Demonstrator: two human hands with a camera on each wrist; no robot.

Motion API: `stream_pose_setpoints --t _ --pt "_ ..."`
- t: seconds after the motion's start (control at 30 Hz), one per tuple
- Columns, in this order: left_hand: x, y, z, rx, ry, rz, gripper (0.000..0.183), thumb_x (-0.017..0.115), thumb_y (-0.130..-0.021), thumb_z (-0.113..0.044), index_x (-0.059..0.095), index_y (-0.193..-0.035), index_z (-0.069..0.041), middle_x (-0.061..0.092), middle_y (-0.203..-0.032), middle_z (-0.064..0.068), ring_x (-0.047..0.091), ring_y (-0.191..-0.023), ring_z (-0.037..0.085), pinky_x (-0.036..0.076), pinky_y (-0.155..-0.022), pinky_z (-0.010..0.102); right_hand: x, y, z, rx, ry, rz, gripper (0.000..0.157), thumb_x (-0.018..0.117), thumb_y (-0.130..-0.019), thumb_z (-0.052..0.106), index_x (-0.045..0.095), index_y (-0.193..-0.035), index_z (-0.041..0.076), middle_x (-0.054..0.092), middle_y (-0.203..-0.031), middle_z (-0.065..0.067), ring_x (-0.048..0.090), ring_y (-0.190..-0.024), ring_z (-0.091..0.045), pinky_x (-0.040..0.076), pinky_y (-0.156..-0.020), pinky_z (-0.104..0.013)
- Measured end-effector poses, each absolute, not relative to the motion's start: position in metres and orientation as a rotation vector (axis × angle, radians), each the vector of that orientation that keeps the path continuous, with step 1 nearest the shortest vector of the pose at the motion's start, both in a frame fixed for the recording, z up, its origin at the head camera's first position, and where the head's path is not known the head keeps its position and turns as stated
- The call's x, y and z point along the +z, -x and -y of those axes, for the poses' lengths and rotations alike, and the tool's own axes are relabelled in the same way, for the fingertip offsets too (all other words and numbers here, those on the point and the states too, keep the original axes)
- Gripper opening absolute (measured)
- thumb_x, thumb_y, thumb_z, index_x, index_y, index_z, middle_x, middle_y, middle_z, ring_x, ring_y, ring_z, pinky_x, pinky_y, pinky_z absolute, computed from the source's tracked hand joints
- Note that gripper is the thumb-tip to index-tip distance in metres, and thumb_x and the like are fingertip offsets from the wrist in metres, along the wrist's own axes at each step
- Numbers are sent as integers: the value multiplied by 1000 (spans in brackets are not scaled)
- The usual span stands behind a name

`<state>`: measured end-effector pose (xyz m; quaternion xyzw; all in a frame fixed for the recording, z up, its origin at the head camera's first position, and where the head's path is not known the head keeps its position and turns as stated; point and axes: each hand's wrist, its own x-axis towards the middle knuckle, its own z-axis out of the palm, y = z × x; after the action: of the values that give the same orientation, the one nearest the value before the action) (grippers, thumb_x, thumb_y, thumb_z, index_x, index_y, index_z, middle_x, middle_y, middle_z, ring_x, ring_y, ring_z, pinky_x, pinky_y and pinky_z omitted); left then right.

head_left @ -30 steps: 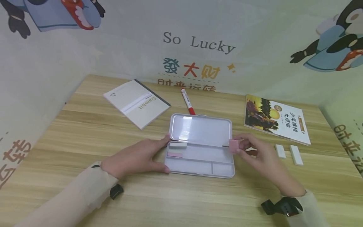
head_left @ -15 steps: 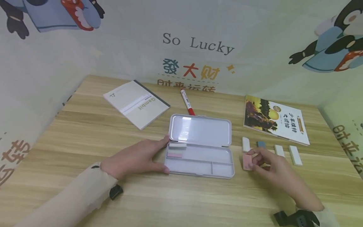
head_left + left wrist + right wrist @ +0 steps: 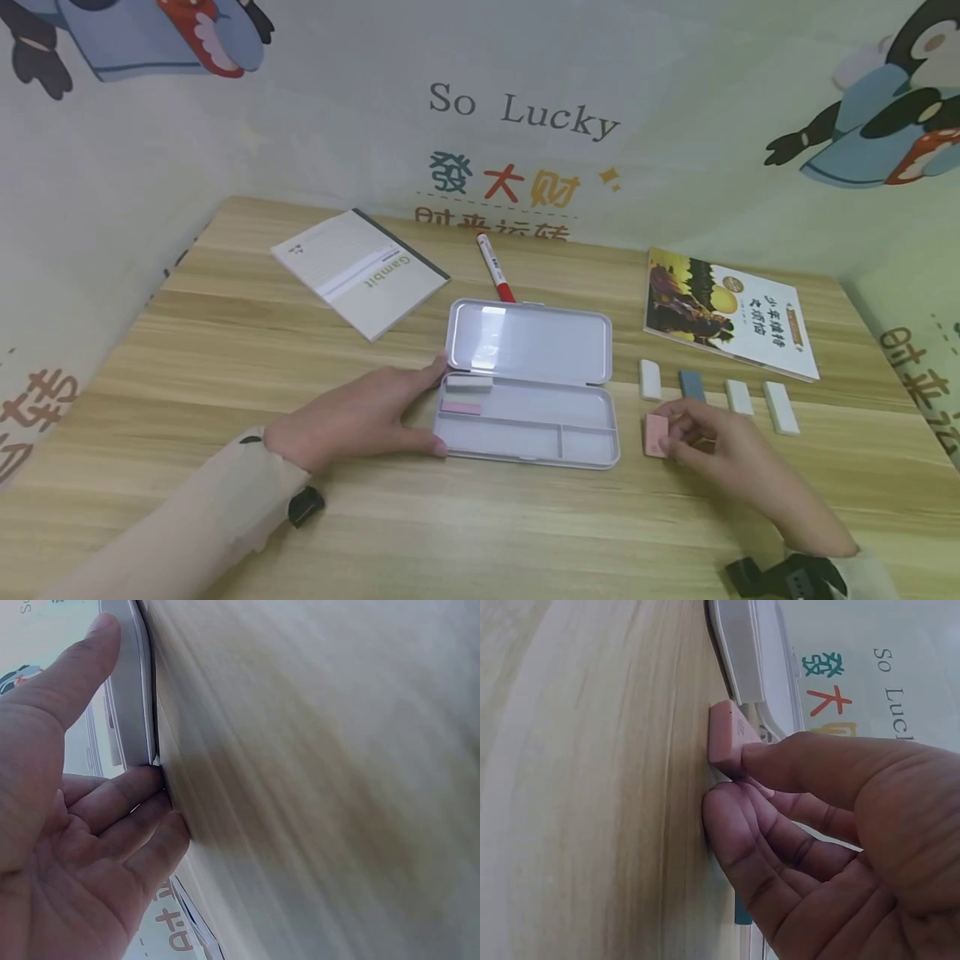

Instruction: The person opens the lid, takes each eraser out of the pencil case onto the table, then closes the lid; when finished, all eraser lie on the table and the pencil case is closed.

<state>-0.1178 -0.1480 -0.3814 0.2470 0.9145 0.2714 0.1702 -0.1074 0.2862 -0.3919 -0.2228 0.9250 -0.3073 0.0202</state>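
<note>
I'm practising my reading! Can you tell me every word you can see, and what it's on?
"So Lucky": back wall
"發大财": back wall
"时来运转": back wall, bottom cut off
"转": left wall
"时来": right wall
"Gambit": notebook
"少年维特之烦恼": paperback book
Too small or blurred: other notebook and book print, the red-capped marker, the held pink eraser

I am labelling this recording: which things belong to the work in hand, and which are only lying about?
Likely in the work:
pink block, held by right hand
open case, touched by left hand; pink strip inside
white blocks, blue block

Likely just lying about:
notebook, book, red marker
</note>
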Motion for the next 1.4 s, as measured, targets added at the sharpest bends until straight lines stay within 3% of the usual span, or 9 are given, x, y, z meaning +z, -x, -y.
stream_pose_setpoints --t 0.43,1.03,1.4 --pt "-379 120 148 766 -721 -2596 112 85 -85 -48 20 -167 -8 47 -163 15 55 -144 25 44 -124 46 -388 110 -282 -895 558 -2816 25 75 -89 -1 74 -114 -5 71 -85 2 58 -76 7 57 -66 -19" --pt "-379 119 148 762 -697 -2596 112 85 -84 -49 21 -167 -9 46 -164 14 55 -145 26 43 -124 47 -387 107 -280 -893 514 -2847 33 78 -89 1 72 -121 -5 72 -86 1 60 -77 6 59 -68 -19" --pt "-380 119 148 768 -711 -2599 112 85 -84 -50 21 -167 -9 46 -164 13 55 -144 25 44 -123 47 -372 115 -259 -842 660 -2939 25 75 -93 1 72 -118 0 71 -94 -3 66 -87 -11 63 -72 -24"
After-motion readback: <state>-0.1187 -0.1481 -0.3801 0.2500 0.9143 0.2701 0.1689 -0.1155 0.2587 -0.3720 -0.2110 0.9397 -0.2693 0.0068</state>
